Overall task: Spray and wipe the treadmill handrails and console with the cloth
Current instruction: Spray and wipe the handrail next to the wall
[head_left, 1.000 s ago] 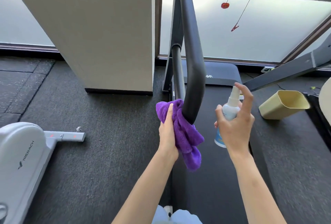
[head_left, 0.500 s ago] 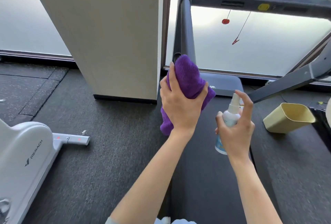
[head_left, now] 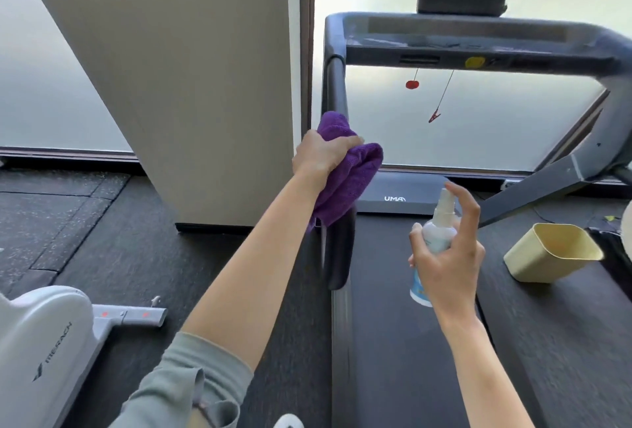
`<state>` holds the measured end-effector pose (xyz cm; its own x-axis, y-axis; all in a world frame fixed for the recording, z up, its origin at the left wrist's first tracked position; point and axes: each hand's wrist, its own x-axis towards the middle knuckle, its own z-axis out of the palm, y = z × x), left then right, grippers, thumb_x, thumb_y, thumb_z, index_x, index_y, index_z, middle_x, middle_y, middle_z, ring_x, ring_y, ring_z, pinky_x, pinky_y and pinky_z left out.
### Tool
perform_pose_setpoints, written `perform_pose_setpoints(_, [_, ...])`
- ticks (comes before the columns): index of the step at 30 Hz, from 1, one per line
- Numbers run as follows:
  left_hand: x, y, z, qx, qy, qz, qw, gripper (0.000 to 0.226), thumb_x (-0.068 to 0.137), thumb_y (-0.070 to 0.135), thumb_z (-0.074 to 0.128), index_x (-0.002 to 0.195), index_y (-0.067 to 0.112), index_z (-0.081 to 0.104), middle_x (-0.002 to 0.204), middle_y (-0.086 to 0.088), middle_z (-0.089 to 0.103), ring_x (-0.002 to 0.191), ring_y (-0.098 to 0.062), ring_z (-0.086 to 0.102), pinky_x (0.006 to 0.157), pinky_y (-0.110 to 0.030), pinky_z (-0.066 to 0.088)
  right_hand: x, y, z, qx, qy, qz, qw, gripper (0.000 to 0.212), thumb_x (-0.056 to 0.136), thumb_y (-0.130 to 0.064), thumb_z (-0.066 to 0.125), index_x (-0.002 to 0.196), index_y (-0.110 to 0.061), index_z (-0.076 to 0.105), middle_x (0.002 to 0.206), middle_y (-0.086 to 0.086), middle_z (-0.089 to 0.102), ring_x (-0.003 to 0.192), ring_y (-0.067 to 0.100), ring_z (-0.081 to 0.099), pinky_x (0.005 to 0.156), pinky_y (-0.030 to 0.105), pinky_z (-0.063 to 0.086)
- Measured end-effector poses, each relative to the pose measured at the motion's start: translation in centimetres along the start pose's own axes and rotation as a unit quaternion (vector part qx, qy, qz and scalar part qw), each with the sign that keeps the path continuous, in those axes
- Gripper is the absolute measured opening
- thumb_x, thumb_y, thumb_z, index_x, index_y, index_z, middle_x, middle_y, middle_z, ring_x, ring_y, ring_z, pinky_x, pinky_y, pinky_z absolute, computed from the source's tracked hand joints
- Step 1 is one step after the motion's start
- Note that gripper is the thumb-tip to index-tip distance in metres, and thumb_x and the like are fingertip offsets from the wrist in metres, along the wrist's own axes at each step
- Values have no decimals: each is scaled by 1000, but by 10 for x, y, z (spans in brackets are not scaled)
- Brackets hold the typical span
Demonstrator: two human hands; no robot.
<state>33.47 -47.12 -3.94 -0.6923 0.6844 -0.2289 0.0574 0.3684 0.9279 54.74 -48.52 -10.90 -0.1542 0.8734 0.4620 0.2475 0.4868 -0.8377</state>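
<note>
left hand is wrapped over a bunched purple microfibre cloth, fingers curled so the cloth is clamped round the black padded left handrail. prob held that way so the cloth covers the tube all round in one pass. loose cloth tail hangs below the grip, on the near stretch of rail.

right hand, to the right of the cloth grip and nearer the body, holds a small white plastic spray bottle with blue label. fingers and thumb closed round the body, index finger hooked over the nozzle top, nozzle aimed fwd/up. looks parked ready to fire, not in the wipe path.

up the rail from the cloth grip: dark grey treadmill console bar w/ a yellow sticker, black block on top. red clip on a cord and a red key tag dangle under it. judgement: left rail in hand now, console + right rail not yet reached, right rail mostly out of frame.

below both hands: black treadmill belt, motor cover at its far end. right of the bottle hand a pale yellow plastic bin lies tipped on its side on the deck edge.

left of the cloth grip: beige square pillar, frosted window behind, dark speckled rubber floor, white/grey exercise machine base at near left.
</note>
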Motion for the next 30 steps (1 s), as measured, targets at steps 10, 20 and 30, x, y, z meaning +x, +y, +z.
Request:
perform_pose_setpoints(10, [101, 38, 10, 106, -7, 16, 994, 67, 70, 51, 73, 122, 14, 51, 102, -1, 54, 92, -24, 52, 75, -31, 40, 62, -7, 45, -17, 37, -4, 999, 64, 85, -1, 65, 130, -39, 42, 90, -17, 62, 50, 24, 61, 55, 44, 57])
perform_pose_setpoints(20, [163, 59, 16, 95, -4, -8, 995, 77, 69, 51, 73, 131, 14, 47, 128, -10, 53, 108, -29, 58, 90, -36, 48, 107, -11, 82, -39, 39, -25, 998, 64, 85, 1, 63, 130, -37, 39, 93, 0, 63, 52, 28, 59, 52, 39, 54])
perform_pose_setpoints(30, [181, 57, 22, 152, 20, 9, 988, 80, 71, 54, 71, 133, 11, 45, 130, -14, 48, 98, -26, 52, 79, -31, 40, 129, 1, 89, -18, 19, -27, 999, 64, 84, 2, 63, 129, -38, 40, 71, -10, 54, 48, 25, 56, 49, 39, 53])
